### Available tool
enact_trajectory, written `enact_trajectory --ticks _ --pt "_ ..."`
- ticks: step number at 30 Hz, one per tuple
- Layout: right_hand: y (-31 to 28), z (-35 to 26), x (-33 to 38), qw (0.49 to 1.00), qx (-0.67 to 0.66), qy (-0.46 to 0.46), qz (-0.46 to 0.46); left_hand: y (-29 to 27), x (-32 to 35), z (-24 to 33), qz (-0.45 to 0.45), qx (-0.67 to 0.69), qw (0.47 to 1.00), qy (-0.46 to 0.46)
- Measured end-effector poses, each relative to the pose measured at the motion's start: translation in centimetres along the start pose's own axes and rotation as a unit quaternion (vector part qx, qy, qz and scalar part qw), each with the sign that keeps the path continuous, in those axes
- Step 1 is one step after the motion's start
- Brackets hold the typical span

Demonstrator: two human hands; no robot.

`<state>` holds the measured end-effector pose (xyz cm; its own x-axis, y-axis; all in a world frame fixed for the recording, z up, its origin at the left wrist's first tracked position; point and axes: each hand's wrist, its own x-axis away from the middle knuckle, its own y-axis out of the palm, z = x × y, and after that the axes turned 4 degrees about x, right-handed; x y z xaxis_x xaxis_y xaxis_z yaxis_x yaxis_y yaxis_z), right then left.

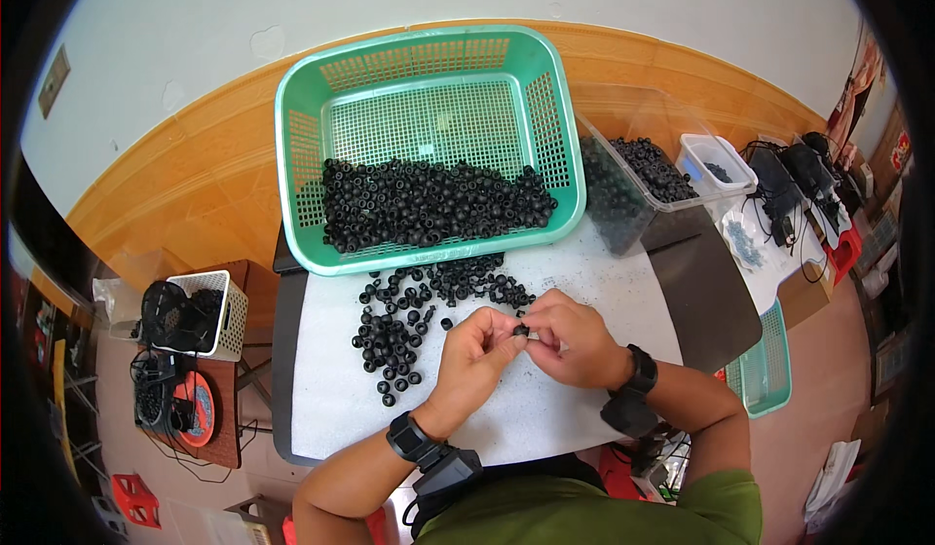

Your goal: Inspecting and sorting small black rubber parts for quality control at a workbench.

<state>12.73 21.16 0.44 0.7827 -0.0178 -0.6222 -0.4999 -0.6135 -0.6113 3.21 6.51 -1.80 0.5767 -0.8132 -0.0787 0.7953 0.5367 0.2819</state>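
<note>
My left hand (474,353) and my right hand (572,338) meet over the white foam sheet (331,389), both pinching one small black ring-shaped part (521,330) between their fingertips. Several loose black rings (409,316) lie scattered on the sheet just left of and beyond my hands. A green plastic basket (429,141) tilts up behind them, its lower half filled with a heap of the same black rings (433,204). Each wrist carries a black band with a small device.
A clear plastic bin (633,180) with more black rings stands right of the basket, next to a small white tray (716,163). Black devices and cables lie at the far right. A white basket (209,311) sits on a low stool at left. A green basket (765,370) sits low right.
</note>
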Motion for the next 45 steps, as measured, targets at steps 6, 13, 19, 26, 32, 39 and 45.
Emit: enact_trajectory --ticks 6,13,19,26,32,39,45 --pt "-0.8 0.8 -0.6 0.995 -0.094 0.001 -0.019 0.2 -0.3 0.2 -0.003 -0.009 1.000 0.029" --pt "-0.9 0.6 -0.4 0.996 -0.094 -0.009 -0.010 0.0 -0.4 0.1 -0.019 -0.008 0.999 0.040" --pt "-0.6 0.8 0.0 0.996 0.002 -0.085 0.002 -0.1 -0.3 0.4 -0.036 0.036 0.999 0.002" --pt "-0.8 0.5 0.1 0.991 0.061 -0.113 -0.022 -0.4 -0.3 0.1 -0.041 0.079 0.996 -0.029" --pt "-0.1 0.2 -0.1 0.992 0.079 -0.093 -0.013 -0.7 -0.4 -0.6 -0.052 0.138 0.988 -0.046" --pt "0.3 0.4 0.0 0.991 0.080 -0.103 0.009 -0.3 -0.2 -0.4 -0.045 0.101 0.994 -0.024" --pt "0.5 0.7 0.4 0.991 0.070 -0.116 -0.014 -0.2 -0.2 -0.3 -0.052 0.064 0.996 -0.022"
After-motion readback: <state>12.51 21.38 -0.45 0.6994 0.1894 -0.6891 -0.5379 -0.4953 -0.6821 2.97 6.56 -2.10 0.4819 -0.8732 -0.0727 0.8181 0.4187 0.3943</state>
